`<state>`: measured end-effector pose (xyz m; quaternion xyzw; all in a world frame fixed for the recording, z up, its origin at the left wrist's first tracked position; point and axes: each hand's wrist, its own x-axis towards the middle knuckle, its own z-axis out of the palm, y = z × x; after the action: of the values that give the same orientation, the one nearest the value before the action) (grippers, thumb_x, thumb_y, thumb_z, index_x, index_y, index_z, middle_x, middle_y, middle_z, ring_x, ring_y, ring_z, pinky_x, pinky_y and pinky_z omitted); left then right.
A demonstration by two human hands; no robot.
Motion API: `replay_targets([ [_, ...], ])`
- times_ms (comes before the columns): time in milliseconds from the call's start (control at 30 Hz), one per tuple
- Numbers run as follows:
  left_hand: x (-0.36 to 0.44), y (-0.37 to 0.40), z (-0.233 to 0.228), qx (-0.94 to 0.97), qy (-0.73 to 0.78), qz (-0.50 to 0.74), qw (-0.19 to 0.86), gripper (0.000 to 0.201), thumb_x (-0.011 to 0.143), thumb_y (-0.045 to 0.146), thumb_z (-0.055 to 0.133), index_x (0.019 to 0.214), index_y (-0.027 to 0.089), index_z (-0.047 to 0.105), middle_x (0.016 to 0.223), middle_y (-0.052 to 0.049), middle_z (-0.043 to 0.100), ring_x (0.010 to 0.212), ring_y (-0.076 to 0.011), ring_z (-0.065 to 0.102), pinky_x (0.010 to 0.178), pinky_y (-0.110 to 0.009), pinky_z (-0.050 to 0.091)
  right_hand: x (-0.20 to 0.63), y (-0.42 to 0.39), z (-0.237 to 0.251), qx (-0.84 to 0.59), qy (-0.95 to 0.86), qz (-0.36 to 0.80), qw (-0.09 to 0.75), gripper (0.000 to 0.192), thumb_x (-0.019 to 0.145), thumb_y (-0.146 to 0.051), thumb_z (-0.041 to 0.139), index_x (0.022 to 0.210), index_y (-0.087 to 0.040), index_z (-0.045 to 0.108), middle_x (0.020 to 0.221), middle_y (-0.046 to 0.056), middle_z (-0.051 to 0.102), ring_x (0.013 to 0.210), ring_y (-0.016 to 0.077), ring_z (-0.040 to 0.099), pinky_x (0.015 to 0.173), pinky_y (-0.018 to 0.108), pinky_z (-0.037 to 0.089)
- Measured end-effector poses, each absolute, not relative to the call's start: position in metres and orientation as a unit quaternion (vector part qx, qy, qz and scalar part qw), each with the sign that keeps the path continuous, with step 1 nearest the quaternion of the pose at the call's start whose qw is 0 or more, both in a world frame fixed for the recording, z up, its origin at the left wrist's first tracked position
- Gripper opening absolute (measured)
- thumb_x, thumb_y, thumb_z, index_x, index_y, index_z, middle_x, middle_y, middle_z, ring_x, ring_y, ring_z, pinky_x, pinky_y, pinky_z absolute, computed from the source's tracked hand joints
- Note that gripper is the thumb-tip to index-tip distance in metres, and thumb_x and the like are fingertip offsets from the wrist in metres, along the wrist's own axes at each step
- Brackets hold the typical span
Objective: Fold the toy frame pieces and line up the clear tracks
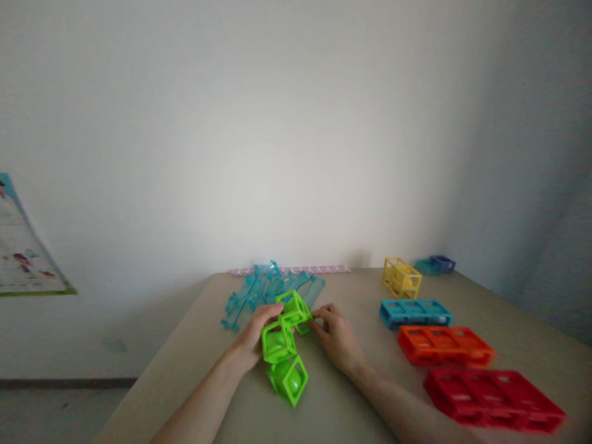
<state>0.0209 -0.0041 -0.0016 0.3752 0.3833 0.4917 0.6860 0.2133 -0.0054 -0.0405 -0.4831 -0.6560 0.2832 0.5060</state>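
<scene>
Several joined bright green open-frame cubes (278, 343) are in front of me, set at angles to one another in a crooked chain. The lower cubes show rounded green shapes inside. My left hand (257, 333) grips the chain from the left, its thumb on the upper part and other fingers partly hidden behind the cubes. My right hand (333, 336) pinches the right edge of the upper green cube between thumb and fingertips. Just beyond the hands lies a pile of translucent teal track pieces (272, 288).
To the right, a red frame block (494, 398), an orange frame block (444, 346), a blue frame block (415, 313) and a yellow frame block (401, 277) form a row on the table (185, 370). A dark blue piece (443, 264) sits at the far right. A purple patterned strip (333, 269) lies along the wall.
</scene>
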Motion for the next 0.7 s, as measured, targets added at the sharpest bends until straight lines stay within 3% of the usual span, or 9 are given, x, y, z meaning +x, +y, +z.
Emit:
replay_targets([
  [233,0.017,-0.002,-0.001,0.356,0.388,0.513,0.678,0.031,0.062,0.039,0.075,0.07,0.012,0.063,0.056,-0.005,0.065,0.045,-0.0156,0.059,0.044,-0.025,0.045,0.216,0.001,-0.04,-0.453,-0.533,0.439,0.564,0.031,0.079,-0.049,0.055,0.074,-0.018,0.058,0.063,0.001,0.059,0.055,0.0165,0.054,0.051,0.027,0.043],
  [400,0.017,0.002,-0.005,0.351,0.386,0.518,0.678,0.03,0.066,0.039,0.074,0.075,0.012,0.065,0.061,-0.005,0.067,0.05,-0.0158,0.061,0.047,-0.026,0.048,0.213,0.001,-0.037,-0.404,-0.46,0.551,0.567,0.027,0.072,-0.044,0.057,0.065,-0.018,0.056,0.061,0.006,0.063,0.054,0.0186,0.058,0.046,0.026,0.043],
  [567,0.019,0.005,-0.011,0.338,0.399,0.498,0.692,0.028,0.07,0.038,0.072,0.076,0.012,0.065,0.059,-0.003,0.065,0.05,-0.0156,0.06,0.047,-0.026,0.049,0.211,-0.003,-0.031,-0.374,-0.42,0.61,0.557,0.027,0.073,-0.041,0.048,0.072,-0.017,0.059,0.065,0.008,0.067,0.058,0.0185,0.061,0.049,0.026,0.045],
  [700,0.017,0.001,-0.007,0.349,0.398,0.468,0.708,0.029,0.069,0.039,0.073,0.076,0.012,0.065,0.061,-0.004,0.066,0.051,-0.0152,0.06,0.046,-0.025,0.047,0.21,-0.007,-0.026,-0.388,-0.407,0.647,0.514,0.03,0.079,-0.041,0.042,0.073,-0.017,0.058,0.054,0.006,0.063,0.037,0.012,0.048,0.033,0.019,0.033],
])
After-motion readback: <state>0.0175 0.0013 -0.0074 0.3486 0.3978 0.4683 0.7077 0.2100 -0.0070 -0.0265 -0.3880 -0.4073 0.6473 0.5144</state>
